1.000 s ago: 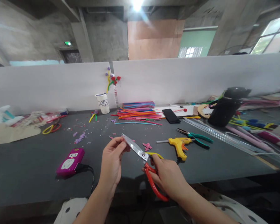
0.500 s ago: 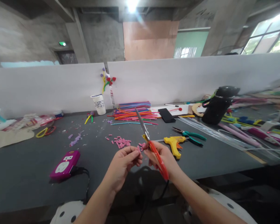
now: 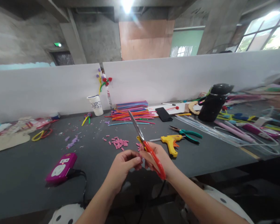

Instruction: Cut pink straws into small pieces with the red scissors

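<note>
My left hand [image 3: 123, 166] is closed in a pinch, thumb against fingers, with a small pink piece mostly hidden at its fingertips. Right beside it, my right hand [image 3: 163, 160] grips a pair of scissors [image 3: 155, 158] by the red handles. The blades point up and away, toward the bundle of coloured pipe cleaners [image 3: 128, 114]. Fingertips of both hands meet close together above the table's near edge. Just beyond them lies a scatter of short pink pieces [image 3: 119, 143], a few partly covered by the right hand. A yellow glue gun [image 3: 170, 143] rests to the right of that hand.
Green-handled pliers [image 3: 189, 133], a black phone [image 3: 163, 114] and a black flask [image 3: 213, 102] are on the right. A purple power box [image 3: 63, 168] with a cord sits at left. Farther back stand a white cup [image 3: 95, 105] and pipe-cleaner flowers [image 3: 105, 81].
The fingertips of both hands have come together, and the pink piece that showed at my left fingertips is now mostly covered. The view has shifted slightly to the right.
</note>
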Demonstrator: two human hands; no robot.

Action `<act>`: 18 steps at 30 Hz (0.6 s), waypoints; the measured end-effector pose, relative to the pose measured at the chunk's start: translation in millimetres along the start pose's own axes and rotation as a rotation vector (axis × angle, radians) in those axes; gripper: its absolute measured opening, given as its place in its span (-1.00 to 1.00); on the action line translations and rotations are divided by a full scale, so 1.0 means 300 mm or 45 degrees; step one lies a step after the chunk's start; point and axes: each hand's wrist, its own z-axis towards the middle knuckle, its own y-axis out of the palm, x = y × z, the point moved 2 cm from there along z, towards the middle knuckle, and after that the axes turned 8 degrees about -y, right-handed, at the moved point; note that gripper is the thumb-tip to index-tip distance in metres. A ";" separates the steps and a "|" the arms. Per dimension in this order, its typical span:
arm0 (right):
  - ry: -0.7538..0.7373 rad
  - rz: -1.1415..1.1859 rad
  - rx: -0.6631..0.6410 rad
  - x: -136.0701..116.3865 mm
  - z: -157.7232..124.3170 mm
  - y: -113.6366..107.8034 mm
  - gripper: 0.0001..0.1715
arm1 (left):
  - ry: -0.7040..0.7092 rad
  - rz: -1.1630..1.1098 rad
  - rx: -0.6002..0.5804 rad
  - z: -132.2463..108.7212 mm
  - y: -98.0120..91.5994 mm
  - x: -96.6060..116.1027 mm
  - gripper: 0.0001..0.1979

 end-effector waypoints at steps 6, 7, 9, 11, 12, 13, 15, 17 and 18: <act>-0.175 -0.487 0.033 -0.021 -0.013 -0.017 -0.72 | 0.076 -0.095 0.141 0.004 -0.031 0.004 -0.94; -0.235 -0.641 0.034 -0.027 -0.022 -0.020 -0.72 | 0.107 -0.145 0.198 0.005 -0.043 0.010 -0.93; -0.262 -0.935 -0.018 -0.030 -0.042 -0.020 -0.72 | 0.171 -0.241 0.308 0.005 -0.068 0.024 -0.93; -0.266 -1.186 -0.062 -0.025 -0.064 -0.017 -0.67 | 0.224 -0.312 0.385 0.002 -0.088 0.038 -0.93; -0.275 -1.283 -0.083 -0.020 -0.074 -0.014 -0.64 | 0.247 -0.337 0.406 0.000 -0.095 0.043 -0.93; -0.284 -1.360 -0.096 -0.014 -0.083 -0.011 -0.61 | 0.269 -0.359 0.416 -0.002 -0.099 0.047 -0.94; -0.295 -1.455 -0.120 0.000 -0.096 -0.007 -0.58 | 0.303 -0.385 0.412 -0.006 -0.102 0.051 -0.94; -0.300 -1.499 -0.127 0.011 -0.103 -0.005 -0.59 | 0.317 -0.398 0.399 -0.009 -0.100 0.053 -0.95; -0.306 -1.516 -0.128 0.015 -0.104 -0.004 -0.60 | 0.316 -0.402 0.396 -0.011 -0.098 0.054 -0.95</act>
